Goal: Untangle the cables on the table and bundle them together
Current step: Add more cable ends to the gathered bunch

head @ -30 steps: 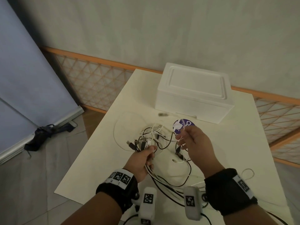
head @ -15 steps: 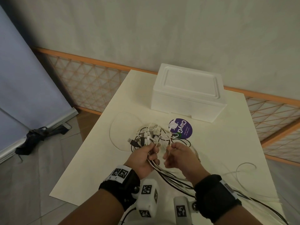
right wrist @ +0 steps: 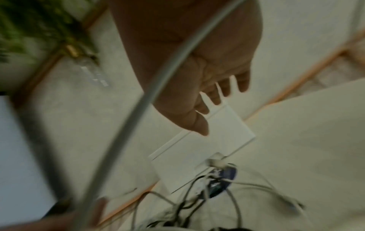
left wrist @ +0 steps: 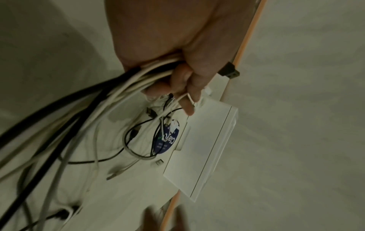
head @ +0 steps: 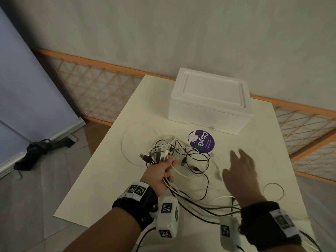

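Note:
A tangle of black and white cables (head: 183,157) lies on the cream table (head: 272,151) in the head view. My left hand (head: 160,175) grips a bundle of several cables, their USB plugs (head: 149,157) sticking out past the fingers; the left wrist view shows the fingers (left wrist: 185,84) curled round white and black cables (left wrist: 118,87). My right hand (head: 240,173) hovers to the right of the tangle with fingers spread and holds nothing. In the blurred right wrist view the fingers (right wrist: 223,89) are straight and a grey cable (right wrist: 150,93) crosses in front of the palm.
A white foam box (head: 209,104) stands at the table's far side. A purple round sticker (head: 201,141) lies in front of it, partly under cables. Loose cable loops (head: 272,191) trail to the right and over the near edge. Floor drops off at the left.
My right hand has let go of the white cable beside the left hand and swung out to the right, fingers spread. The left hand keeps its grip on the bundle.

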Available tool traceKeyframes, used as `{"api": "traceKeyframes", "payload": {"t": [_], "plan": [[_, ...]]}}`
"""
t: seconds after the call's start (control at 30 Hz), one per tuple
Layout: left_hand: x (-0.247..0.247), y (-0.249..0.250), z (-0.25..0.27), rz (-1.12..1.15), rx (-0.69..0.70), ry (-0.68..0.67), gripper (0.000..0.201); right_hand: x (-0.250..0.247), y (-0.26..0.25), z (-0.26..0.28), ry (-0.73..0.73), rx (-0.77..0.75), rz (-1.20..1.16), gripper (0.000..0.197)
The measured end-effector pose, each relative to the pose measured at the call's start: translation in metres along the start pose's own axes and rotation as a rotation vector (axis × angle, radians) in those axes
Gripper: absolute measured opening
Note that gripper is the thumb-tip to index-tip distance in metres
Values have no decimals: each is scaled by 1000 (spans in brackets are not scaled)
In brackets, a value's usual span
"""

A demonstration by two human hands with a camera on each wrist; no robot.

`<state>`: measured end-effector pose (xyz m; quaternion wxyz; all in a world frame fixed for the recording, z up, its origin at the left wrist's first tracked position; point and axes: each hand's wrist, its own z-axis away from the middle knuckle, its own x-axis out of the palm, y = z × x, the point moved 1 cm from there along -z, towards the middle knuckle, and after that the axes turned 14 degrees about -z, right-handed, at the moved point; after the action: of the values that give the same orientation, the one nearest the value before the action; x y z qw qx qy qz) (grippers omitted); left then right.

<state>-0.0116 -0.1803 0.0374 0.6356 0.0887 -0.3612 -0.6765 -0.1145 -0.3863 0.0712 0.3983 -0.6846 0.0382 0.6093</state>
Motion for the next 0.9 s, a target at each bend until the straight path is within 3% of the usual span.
{"api": "traceKeyframes", "payload": {"t": [0.07, 0.17, 0.2, 0.3, 0.5, 0.77, 0.9], "plan": [[7, -3, 6, -39, 2, -38, 12, 6, -39, 9, -54, -228, -48, 54], [15, -8, 11, -55, 15, -59, 11, 30, -80, 24, -459, -239, -273, 38], [14, -8, 12, -44, 17, -51, 9, 36, -84, 27, -483, -229, -317, 35], [7, -7, 12, 29, 31, -43, 7, 36, -83, 25, -351, -255, -377, 30], [-4, 0, 16, 140, 86, -51, 16, 25, -63, 19, -552, -195, -326, 26], [2, -3, 20, 38, 157, -85, 18, 22, -53, 29, -544, -163, -358, 24], [8, -7, 26, -72, 210, -98, 24, 24, -64, 32, -525, -241, -325, 21]]}}
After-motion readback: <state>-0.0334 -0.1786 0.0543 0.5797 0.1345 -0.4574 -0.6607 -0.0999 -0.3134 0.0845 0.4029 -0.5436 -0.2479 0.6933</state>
